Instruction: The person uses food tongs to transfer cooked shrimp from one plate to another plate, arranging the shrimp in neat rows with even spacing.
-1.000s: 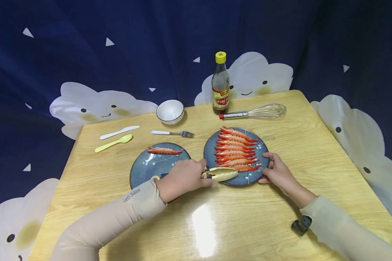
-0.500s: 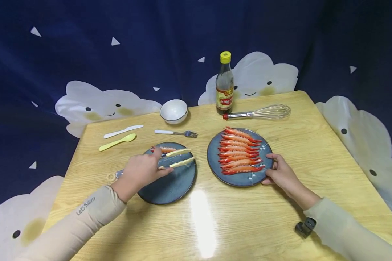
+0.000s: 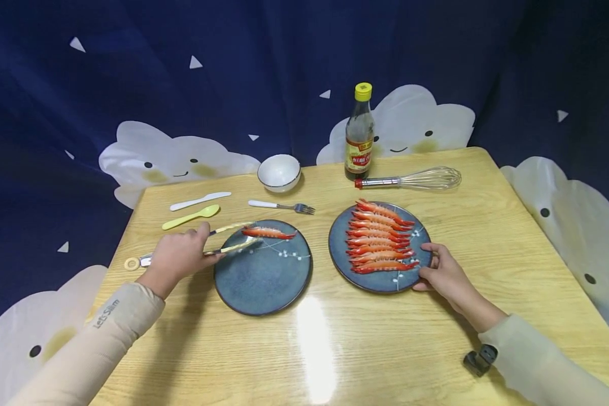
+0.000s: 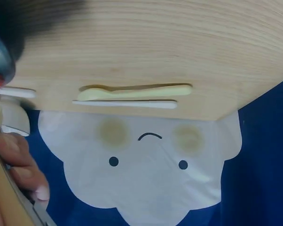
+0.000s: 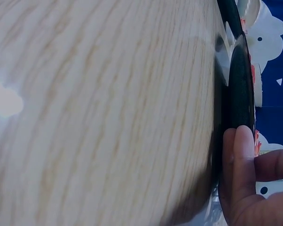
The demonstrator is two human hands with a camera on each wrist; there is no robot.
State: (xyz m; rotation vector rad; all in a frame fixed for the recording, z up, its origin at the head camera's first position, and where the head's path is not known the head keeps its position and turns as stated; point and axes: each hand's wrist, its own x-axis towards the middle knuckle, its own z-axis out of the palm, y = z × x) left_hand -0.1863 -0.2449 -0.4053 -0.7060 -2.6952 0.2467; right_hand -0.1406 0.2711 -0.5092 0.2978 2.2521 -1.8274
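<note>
My left hand (image 3: 177, 256) grips a pair of tongs (image 3: 241, 245) left of the blue plate (image 3: 264, 287). The tong arms stand apart, reaching over the plate's far left rim toward a single red shrimp (image 3: 269, 232). One tip lies at the shrimp's head end, the other on its near side. My right hand (image 3: 444, 276) pinches the right rim of a second blue plate (image 3: 339, 248), where several shrimps (image 3: 380, 242) lie in a row. In the right wrist view, fingers (image 5: 245, 155) lie under that plate's dark underside (image 5: 240, 89).
Behind the plates are a white bowl (image 3: 279, 173), a fork (image 3: 281, 206), a sauce bottle (image 3: 359, 138) with a yellow cap and a whisk (image 3: 416, 179). A white knife (image 3: 200, 201) and a yellow spoon (image 3: 190, 217) lie at the far left.
My left hand has carried the tongs from the right plate to the left plate's far left side, and their arms have spread. The right hand keeps its hold on the plate rim.
</note>
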